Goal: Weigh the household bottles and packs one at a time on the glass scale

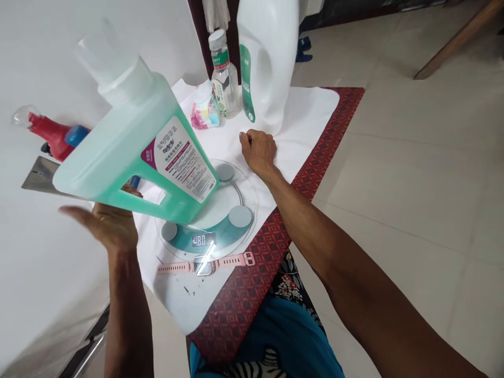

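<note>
A translucent jug of green liquid with a white and purple label leans to the left in view, its base over the round glass scale. The scale's display is lit. My left hand is beside the jug's handle side, thumb stretched away; its other fingers are partly hidden behind the jug, some showing through the handle opening. My right hand is closed in a fist on the white cloth, near the foot of a large white jug. Nothing shows in that fist.
A pink-strapped watch lies before the scale. Behind are a clear bottle and a small colourful container. At left are a red spray bottle, a blue cap and a grey metal blade. The red patterned table edge is near me.
</note>
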Demonstrator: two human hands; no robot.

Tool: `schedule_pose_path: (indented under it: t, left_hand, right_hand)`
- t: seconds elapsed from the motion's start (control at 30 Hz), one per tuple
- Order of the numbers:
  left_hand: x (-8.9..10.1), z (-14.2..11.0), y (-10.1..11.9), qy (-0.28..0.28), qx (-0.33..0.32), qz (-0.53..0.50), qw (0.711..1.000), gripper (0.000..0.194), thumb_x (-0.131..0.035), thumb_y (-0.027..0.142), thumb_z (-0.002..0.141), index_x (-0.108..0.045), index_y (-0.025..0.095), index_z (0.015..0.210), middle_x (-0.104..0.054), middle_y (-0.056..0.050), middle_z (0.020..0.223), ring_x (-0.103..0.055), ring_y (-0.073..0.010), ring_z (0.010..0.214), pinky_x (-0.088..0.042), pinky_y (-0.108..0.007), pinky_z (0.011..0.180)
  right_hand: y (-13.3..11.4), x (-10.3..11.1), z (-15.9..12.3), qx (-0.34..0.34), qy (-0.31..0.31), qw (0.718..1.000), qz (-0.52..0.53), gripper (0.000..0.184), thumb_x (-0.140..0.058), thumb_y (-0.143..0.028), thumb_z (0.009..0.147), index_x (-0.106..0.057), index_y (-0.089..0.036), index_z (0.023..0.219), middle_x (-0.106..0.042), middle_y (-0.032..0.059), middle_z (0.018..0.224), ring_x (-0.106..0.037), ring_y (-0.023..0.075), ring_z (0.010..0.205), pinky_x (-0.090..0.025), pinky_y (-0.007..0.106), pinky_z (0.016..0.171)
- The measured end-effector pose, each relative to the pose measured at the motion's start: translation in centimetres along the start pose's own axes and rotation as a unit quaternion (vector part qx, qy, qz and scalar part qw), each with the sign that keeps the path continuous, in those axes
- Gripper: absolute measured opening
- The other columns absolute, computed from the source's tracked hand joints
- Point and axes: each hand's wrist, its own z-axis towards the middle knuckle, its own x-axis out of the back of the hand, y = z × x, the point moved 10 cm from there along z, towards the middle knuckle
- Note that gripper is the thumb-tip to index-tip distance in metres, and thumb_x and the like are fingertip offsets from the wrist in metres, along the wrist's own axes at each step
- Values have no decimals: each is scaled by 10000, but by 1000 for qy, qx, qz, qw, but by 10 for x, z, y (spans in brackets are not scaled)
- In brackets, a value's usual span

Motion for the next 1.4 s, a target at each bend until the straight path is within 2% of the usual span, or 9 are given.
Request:
schedule_pose_path:
  t: [0.1, 0.23, 0.7, 0.83, 0.9, 1.03, 1.1, 1.2, 1.4]
  left_hand:
    - [26, 11, -76, 60, 108, -2, 992, 711, -888, 812, 703, -455, 250, 662, -478, 7, 643, -465, -155, 634, -421, -282, 580]
    - [29, 2, -135, 24, 164, 80, 983, 487, -799, 575, 802, -492, 238, 631, -493, 16, 605, -426, -122, 590, -362, -266, 563]
    - [27, -3, -141, -29, 119, 114, 986, 556, -793, 672, 936, -583, 226, 682, -550, -9, 644, -507, -152, 633, -465, -283, 625]
    - [33, -4, -119, 41, 142, 31, 989, 623, -798, 813, 827, -531, 262, 711, -482, 10, 635, -524, -183, 635, -515, -307, 614]
    - [28, -10, -82, 49, 104, -27, 993, 665, -796, 908, 772, -590, 277, 754, -513, 0, 672, -610, -222, 708, -569, -335, 669]
    - [-5, -32, 3, -31, -1, -99, 995, 769, -487, 1014, 981, -759, 317, 805, -669, -55, 795, -747, -333, 947, -630, -450, 806]
    - [-17, -38, 28, -30, -43, -114, 992, 744, -624, 1000, 932, -778, 296, 748, -674, -54, 751, -712, -308, 845, -613, -434, 754]
    - [-39, -35, 40, -40, -61, -124, 990, 801, -896, 976, 718, -637, 233, 569, -539, -25, 582, -575, -211, 586, -512, -350, 549]
    - [-49, -21, 38, 31, 6, -139, 990, 996, -1002, 983, 542, -363, 218, 529, -292, 69, 523, -275, -78, 432, -172, -237, 376]
  right_hand:
    - [4, -4, 1, 1, -5, 1000, 4, 406, -503, -382, 1231, -701, -238, 907, -668, 89, 888, -611, 285, 931, -387, 392, 848]
    - [8, -5, 2, 19, 10, 1000, 22, 442, -486, -443, 1242, -726, -234, 934, -662, 94, 862, -654, 312, 982, -426, 416, 885]
    - [14, -11, 7, 46, 29, 998, 8, 565, -388, -557, 1271, -749, -225, 991, -673, 97, 865, -681, 310, 987, -446, 424, 878]
    - [10, -7, 5, 23, 16, 1000, -6, 461, -477, -466, 1257, -720, -234, 941, -673, 87, 870, -649, 291, 945, -405, 398, 857]
    - [7, -3, 3, 3, 6, 1000, -13, 410, -525, -403, 1242, -700, -235, 911, -681, 81, 878, -618, 272, 912, -376, 383, 838]
    - [-2, 8, -1, -20, 5, 1000, -12, 402, -516, -344, 1242, -676, -239, 889, -708, 74, 903, -569, 251, 865, -325, 374, 804]
    - [-5, 11, -3, -31, 1, 999, -9, 402, -497, -342, 1253, -678, -238, 909, -721, 73, 922, -573, 249, 864, -309, 374, 799]
    - [-5, 14, -3, -47, -7, 999, 3, 408, -476, -361, 1268, -683, -234, 941, -737, 75, 948, -597, 251, 884, -294, 370, 788]
    - [-5, 15, -2, -34, -6, 998, 52, 406, -494, -361, 1261, -686, -234, 928, -748, 69, 912, -623, 250, 871, -295, 354, 770]
